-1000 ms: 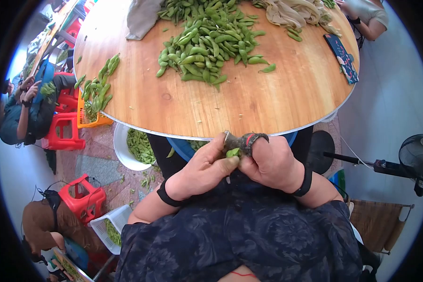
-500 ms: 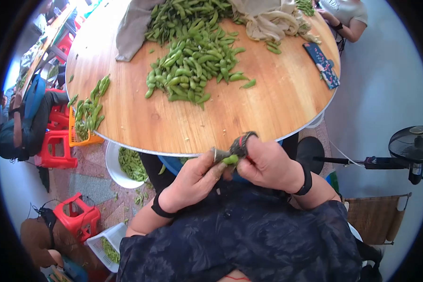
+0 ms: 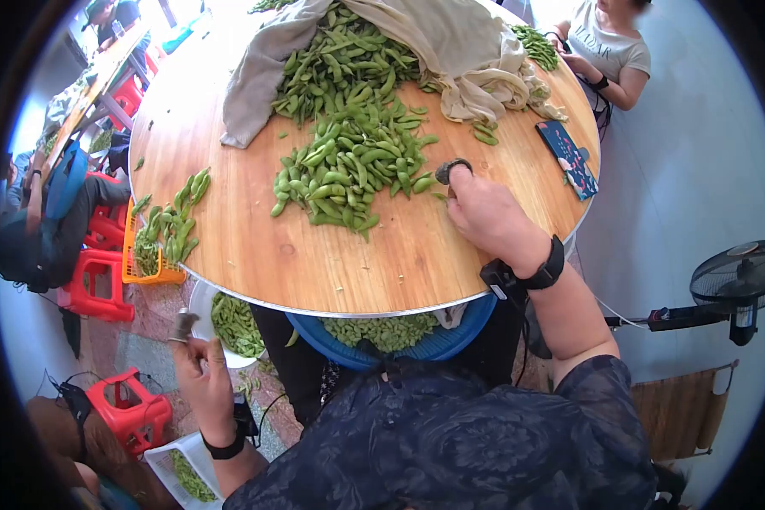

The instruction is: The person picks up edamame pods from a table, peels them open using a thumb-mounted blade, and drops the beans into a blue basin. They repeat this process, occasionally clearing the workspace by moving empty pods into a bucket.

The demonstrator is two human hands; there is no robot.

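Observation:
On the round wooden table [image 3: 246,255] my right hand [image 3: 491,212] reaches beside the near right of a heap of green soybean pods [image 3: 348,161]. Its thumb wears a dark cover [image 3: 453,170]. The curled fingers close on a soybean pod, of which just a green tip [image 3: 439,196] shows; the hand hides the rest. My left hand [image 3: 204,382] is low on the left, off the table, over a white bucket [image 3: 200,314] holding pods. A grey finger cover [image 3: 184,325] points up from it. Its fingers are loosely bent and apart, with nothing visible held.
A blue basin [image 3: 476,327] of shelled beans sits under the table's near edge. Cloths [image 3: 263,85] lie around the heap, and a patterned phone case [image 3: 567,160] on the right. Red stools [image 3: 132,408] and an orange basket [image 3: 136,255] stand left, a fan [image 3: 731,280] right. Another person [image 3: 612,51] sits far right.
My hands, together on a pod in front of me before, have parted. The left has swung down left toward the bucket; the right has gone forward to the pods. The blue basin now shows more.

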